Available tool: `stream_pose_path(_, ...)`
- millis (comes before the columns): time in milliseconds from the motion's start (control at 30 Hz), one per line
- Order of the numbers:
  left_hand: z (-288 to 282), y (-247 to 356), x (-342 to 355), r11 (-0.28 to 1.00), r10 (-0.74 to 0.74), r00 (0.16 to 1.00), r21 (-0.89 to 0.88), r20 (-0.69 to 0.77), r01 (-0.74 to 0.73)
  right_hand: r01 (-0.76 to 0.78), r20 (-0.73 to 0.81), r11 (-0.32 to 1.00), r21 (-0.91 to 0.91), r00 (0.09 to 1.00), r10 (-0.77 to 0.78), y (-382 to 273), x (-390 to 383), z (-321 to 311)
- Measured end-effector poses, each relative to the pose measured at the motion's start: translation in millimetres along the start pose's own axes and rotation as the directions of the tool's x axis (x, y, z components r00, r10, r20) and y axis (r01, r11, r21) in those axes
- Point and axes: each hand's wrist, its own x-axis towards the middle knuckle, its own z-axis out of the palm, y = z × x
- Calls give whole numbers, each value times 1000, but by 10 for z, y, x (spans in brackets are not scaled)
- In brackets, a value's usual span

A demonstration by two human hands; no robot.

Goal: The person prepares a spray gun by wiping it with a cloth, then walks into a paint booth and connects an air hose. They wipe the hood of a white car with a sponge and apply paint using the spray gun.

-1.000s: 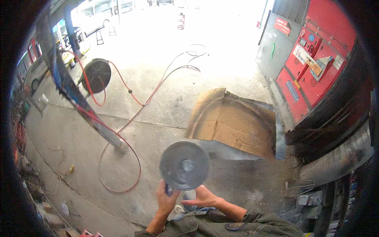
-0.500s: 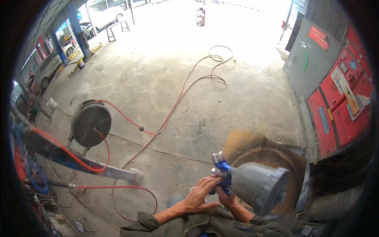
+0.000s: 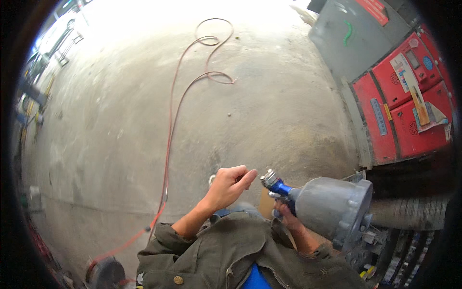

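Note:
My right hand (image 3: 287, 216) grips the handle of a spray gun (image 3: 279, 187) with a blue body and a silver front. A large translucent grey paint cup (image 3: 323, 208) is fixed to the gun and lies tilted over to the right. To the left of the gun's silver front, and apart from it, is my left hand (image 3: 226, 185). Its fingers are curled in and the thumb is pressed toward them. What they hold, if anything, is hidden. A small white curved thing (image 3: 211, 179) shows just beside that hand; I cannot tell what it is.
A red hose (image 3: 168, 144) runs along the concrete floor and loops farther off. At the lower left is a dark round reel (image 3: 107, 273). Red cabinets (image 3: 378, 118) and a grey panel (image 3: 337, 41) stand on the right. Shelves with small items (image 3: 409, 260) sit at the lower right.
My left hand has come off the spray gun, moved leftward and curled. The gun remains in my right hand. My view has turned, so the reel now shows at the lower left edge.

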Motion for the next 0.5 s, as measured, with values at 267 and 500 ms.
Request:
stream_pose_path(267, -753, 155, 2896, 964, -232, 898, -33, 374, 263, 285, -11, 958, -23, 958, -285, -1928, 1767, 623)
stream_pose_path(500, -1296, 312, 5565, 962, -254, 915, -21, 313, 274, 492, 54, 824, -279, 865, -498, -3618, 4124, 420)
